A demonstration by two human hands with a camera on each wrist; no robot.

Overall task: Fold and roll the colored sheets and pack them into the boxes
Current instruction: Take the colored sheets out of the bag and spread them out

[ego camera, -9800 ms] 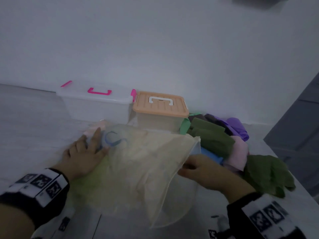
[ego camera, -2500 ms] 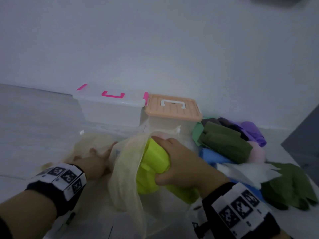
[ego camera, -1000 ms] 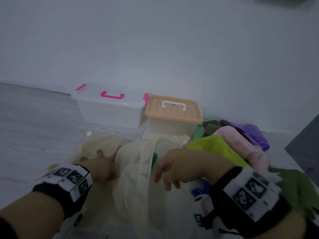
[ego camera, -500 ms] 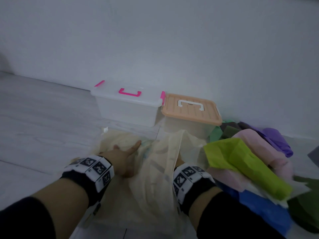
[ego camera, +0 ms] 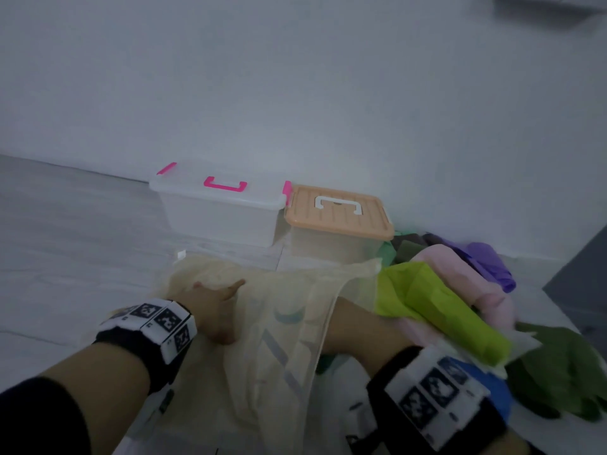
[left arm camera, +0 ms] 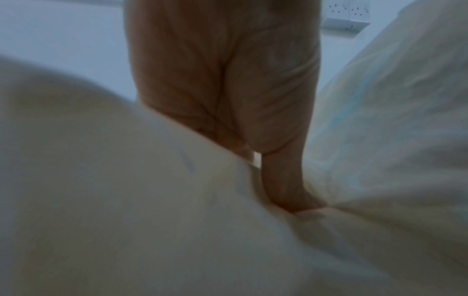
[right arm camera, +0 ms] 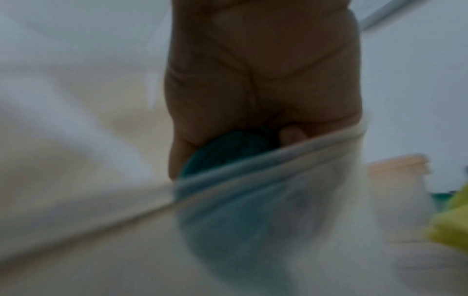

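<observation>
A translucent cream plastic bag (ego camera: 285, 323) lies crumpled on the floor in front of me. My left hand (ego camera: 213, 307) rests flat on its left part, thumb out, and holds it down; in the left wrist view the palm (left arm camera: 222, 80) sinks into the bag's folds. My right forearm (ego camera: 361, 333) reaches into the bag's mouth, so the head view hides that hand. In the right wrist view my right hand (right arm camera: 253, 80) curls its fingers round a rounded teal sheet (right arm camera: 222, 152) inside the bag (right arm camera: 278, 210).
A clear box with pink handle (ego camera: 223, 208) and an orange-lidded box (ego camera: 338, 215) stand shut against the wall. To the right lies a pile of sheets: lime green (ego camera: 437, 310), pink (ego camera: 460, 270), purple (ego camera: 489, 264), dark green (ego camera: 565, 366), blue (ego camera: 496, 392).
My right hand pulled the lime green sheet out, left it on the pile, and went back into the bag, where it now grips a teal sheet. The left hand stayed on the bag.
</observation>
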